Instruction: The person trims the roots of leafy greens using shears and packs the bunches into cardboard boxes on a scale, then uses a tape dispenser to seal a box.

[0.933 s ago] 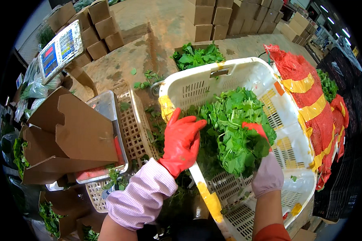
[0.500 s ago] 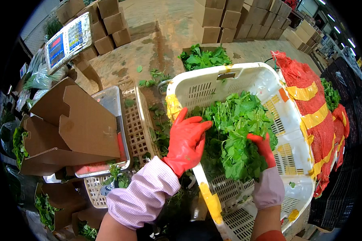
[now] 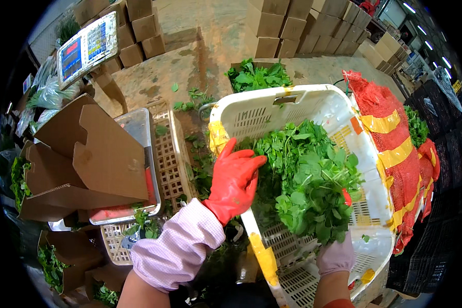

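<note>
Both of my hands wear red rubber gloves with pale pink checked sleeves. My left hand (image 3: 234,177) is over the left rim of a white plastic basket (image 3: 339,95), fingers apart and nothing visible in them. Inside the basket my right hand (image 3: 347,197) is closed on a bunch of leafy greens (image 3: 305,203); leaves hide most of that hand. More greens (image 3: 292,146) lie in the basket behind the bunch. Yellow tape (image 3: 264,259) wraps parts of the basket's rim.
At the left, an opened cardboard box (image 3: 110,159) rests on a scale platform (image 3: 151,149), its display (image 3: 87,49) standing behind. A beige crate (image 3: 174,149) lies beside it. Red mesh sacks (image 3: 387,138) lean along the basket's right side. Stacked cartons (image 3: 267,25) stand farther back.
My right hand has turned the bunch of greens and brought it lower and nearer, so leaves now cover more of the glove. My left hand has hardly moved.
</note>
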A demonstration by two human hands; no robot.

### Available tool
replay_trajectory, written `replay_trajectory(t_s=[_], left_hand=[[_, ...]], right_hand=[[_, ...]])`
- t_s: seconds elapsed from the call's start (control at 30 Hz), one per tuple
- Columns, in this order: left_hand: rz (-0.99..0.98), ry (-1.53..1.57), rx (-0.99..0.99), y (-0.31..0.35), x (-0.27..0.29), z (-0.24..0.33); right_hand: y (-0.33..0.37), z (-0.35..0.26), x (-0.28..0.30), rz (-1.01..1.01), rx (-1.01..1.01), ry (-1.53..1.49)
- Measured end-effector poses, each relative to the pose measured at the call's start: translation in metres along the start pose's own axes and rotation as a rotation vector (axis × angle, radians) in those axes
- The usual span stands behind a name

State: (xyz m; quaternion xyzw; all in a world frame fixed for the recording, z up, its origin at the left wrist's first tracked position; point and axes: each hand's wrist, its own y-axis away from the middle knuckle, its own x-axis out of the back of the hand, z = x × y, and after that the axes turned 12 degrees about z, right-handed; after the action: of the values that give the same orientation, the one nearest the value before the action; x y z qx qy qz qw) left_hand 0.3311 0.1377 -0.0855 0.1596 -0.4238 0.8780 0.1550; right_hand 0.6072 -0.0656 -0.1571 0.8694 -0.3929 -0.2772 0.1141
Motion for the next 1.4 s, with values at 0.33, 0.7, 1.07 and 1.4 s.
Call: replay_trajectory(t_s=[0.33,0.7,1.07,1.4], left_hand=[[-0.053,-0.048,0.007,-0.003,0.001,0.003],[-0.753,0.822,0.359,-0.022,0.053,0.066],[-0.03,0.9,0.654,0.075,0.242,0.132],[0.017,0.476,0.696,0.157,0.261,0.071]], right_hand=[[0.056,-0.049,0.011,0.027,0.104,0.094],[0.174,-0.099,-0.081,-0.224,0.088,0.124],[0.202,0.028,-0.267,-0.648,0.037,0.238],[0.304,0.156,-0.299,-0.231,0.322,0.457]])
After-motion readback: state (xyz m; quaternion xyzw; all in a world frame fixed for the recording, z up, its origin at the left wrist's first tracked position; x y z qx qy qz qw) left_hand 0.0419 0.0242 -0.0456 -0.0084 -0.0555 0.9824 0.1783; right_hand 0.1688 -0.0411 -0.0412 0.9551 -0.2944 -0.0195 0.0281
